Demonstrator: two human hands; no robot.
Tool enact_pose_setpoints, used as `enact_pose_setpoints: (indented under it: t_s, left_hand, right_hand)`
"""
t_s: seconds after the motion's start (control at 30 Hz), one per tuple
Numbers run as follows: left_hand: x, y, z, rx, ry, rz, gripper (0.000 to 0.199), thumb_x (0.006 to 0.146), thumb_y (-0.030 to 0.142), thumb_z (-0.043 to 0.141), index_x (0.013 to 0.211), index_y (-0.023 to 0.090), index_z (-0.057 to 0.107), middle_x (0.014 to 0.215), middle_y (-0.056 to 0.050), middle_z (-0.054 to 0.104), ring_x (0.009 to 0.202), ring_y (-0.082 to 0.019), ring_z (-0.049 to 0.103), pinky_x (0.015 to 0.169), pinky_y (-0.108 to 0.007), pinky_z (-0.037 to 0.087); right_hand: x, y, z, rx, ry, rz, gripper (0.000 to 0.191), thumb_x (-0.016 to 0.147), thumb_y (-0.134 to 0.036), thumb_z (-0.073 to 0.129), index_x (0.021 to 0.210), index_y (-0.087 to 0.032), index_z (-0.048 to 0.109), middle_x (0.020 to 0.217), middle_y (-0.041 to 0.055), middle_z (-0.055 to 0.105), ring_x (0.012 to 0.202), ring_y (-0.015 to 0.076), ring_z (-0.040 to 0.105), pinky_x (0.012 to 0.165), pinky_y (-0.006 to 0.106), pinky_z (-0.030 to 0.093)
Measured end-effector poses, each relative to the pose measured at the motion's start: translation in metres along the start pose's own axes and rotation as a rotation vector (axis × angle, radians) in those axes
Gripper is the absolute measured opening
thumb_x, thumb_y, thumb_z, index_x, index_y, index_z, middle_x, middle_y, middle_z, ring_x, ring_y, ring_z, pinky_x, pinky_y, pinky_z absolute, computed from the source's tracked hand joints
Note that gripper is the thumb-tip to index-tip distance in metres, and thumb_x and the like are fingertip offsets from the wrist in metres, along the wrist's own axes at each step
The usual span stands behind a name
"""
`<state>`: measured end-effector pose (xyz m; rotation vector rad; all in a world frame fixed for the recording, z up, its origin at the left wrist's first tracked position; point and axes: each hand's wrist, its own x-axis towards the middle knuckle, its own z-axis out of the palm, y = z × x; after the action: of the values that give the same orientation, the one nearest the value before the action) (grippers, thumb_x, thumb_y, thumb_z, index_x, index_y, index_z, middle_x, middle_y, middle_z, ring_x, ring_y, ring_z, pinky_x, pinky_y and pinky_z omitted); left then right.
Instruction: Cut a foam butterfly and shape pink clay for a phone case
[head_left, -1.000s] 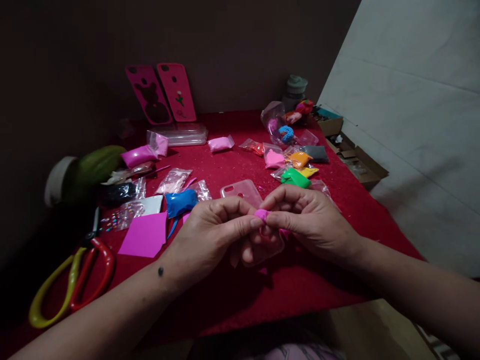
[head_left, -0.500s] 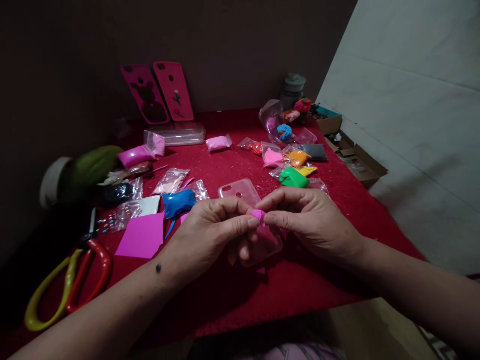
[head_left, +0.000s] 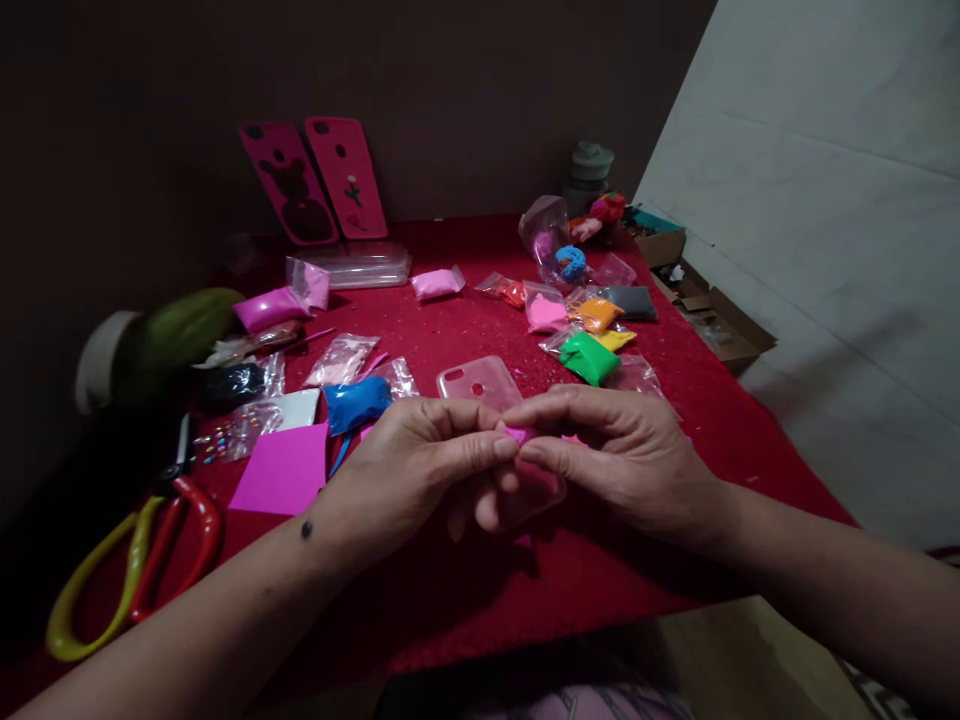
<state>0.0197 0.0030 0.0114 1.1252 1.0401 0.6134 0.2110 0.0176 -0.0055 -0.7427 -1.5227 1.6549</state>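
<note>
My left hand (head_left: 409, 470) and my right hand (head_left: 622, 455) meet above the red table (head_left: 465, 590), and together their fingertips pinch a small lump of pink clay (head_left: 517, 434). The clay is mostly hidden between the thumbs and forefingers. Right beneath and behind the hands lies a clear phone case (head_left: 480, 382). A blue clay bag (head_left: 358, 402) and a pink paper square (head_left: 281, 470) lie to the left of my left hand.
Scissors with red and yellow handles (head_left: 127, 575) lie at the near left. Several bags of coloured clay, including a green one (head_left: 589, 357), are spread at the back right. Two pink phone cases (head_left: 319, 182) lean on the wall. Open cardboard boxes (head_left: 705, 305) sit right of the table.
Both hands have sunk a little and pressed closer, so the pink clay shows less between the fingertips than before.
</note>
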Motion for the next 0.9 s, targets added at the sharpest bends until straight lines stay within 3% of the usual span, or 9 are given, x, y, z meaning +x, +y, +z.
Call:
enact_pose_setpoints:
  t_s: [0.1,0.23,0.37,0.43,0.57,0.67,0.8,0.9]
  left_hand:
    - [-0.001,0.001,-0.003,-0.054,-0.026,-0.007,0.024,0.086,0.033,0.064,0.077,0.012,0.069,0.065,-0.005,0.07,0.049,-0.011,0.06,0.038,-0.016,0.042]
    - [-0.002,0.001,0.0,-0.071,0.087,0.093,0.016,0.084,0.03,0.069,0.093,0.017,0.065,0.063,0.0,0.069,0.05,-0.011,0.062,0.043,-0.016,0.046]
    - [-0.002,-0.002,0.007,-0.102,0.159,0.259,0.038,0.077,0.021,0.076,0.111,0.023,0.059,0.081,0.002,0.071,0.065,-0.014,0.069,0.056,-0.022,0.056]
    - [-0.002,-0.005,0.008,0.006,0.178,0.322,0.035,0.079,0.023,0.075,0.111,0.023,0.062,0.085,0.001,0.071,0.07,-0.014,0.069,0.061,-0.024,0.056]
    - [-0.003,-0.01,0.006,0.431,0.285,0.575,0.008,0.083,0.022,0.071,0.091,0.023,0.073,0.09,0.0,0.068,0.089,-0.013,0.064,0.08,-0.023,0.05]
    - [-0.004,-0.009,0.003,0.55,0.373,0.7,0.008,0.084,0.019,0.07,0.09,0.024,0.073,0.097,0.0,0.066,0.095,-0.011,0.063,0.084,-0.02,0.048]
    - [-0.007,-0.004,0.009,0.611,0.469,0.741,0.007,0.087,0.02,0.066,0.093,0.02,0.069,0.106,-0.004,0.07,0.103,-0.016,0.065,0.092,-0.027,0.05]
    - [-0.012,-0.012,0.027,0.721,0.384,0.827,0.023,0.093,0.015,0.053,0.113,0.02,0.064,0.12,-0.007,0.07,0.115,-0.018,0.063,0.101,-0.032,0.049]
  right_hand:
    - [0.002,-0.001,-0.002,0.02,0.051,0.026,0.01,0.086,-0.019,0.069,0.096,-0.017,0.071,0.082,-0.0012,0.07,0.067,0.006,0.065,0.06,0.012,0.052]
    - [0.006,-0.001,-0.005,0.14,0.081,0.127,0.015,0.083,-0.024,0.074,0.094,-0.016,0.069,0.075,-0.002,0.066,0.057,0.0044,0.058,0.052,0.012,0.048]
    - [0.008,0.001,-0.003,0.216,0.035,0.236,0.018,0.084,-0.031,0.073,0.09,-0.015,0.068,0.07,-0.0011,0.065,0.054,0.0056,0.058,0.052,0.014,0.049]
    - [0.007,0.003,-0.003,0.262,-0.005,0.281,0.018,0.084,-0.032,0.073,0.089,-0.016,0.068,0.07,-0.0007,0.066,0.055,0.0063,0.06,0.054,0.015,0.05]
    - [0.008,0.008,-0.004,0.369,-0.123,0.335,0.025,0.083,-0.037,0.073,0.083,-0.013,0.068,0.069,0.0023,0.068,0.057,0.0101,0.064,0.056,0.019,0.054]
    - [0.01,0.009,-0.002,0.395,-0.182,0.319,0.038,0.085,-0.049,0.068,0.086,-0.011,0.068,0.072,0.007,0.069,0.061,0.015,0.067,0.06,0.026,0.056]
    - [0.011,0.0,0.008,0.517,0.035,0.218,0.024,0.087,-0.039,0.067,0.089,-0.015,0.066,0.082,0.0056,0.07,0.069,0.0138,0.066,0.064,0.025,0.055]
    - [0.009,-0.011,0.018,0.704,0.157,0.284,0.03,0.093,-0.044,0.054,0.088,-0.016,0.064,0.089,0.0082,0.07,0.08,0.0171,0.067,0.076,0.03,0.056]
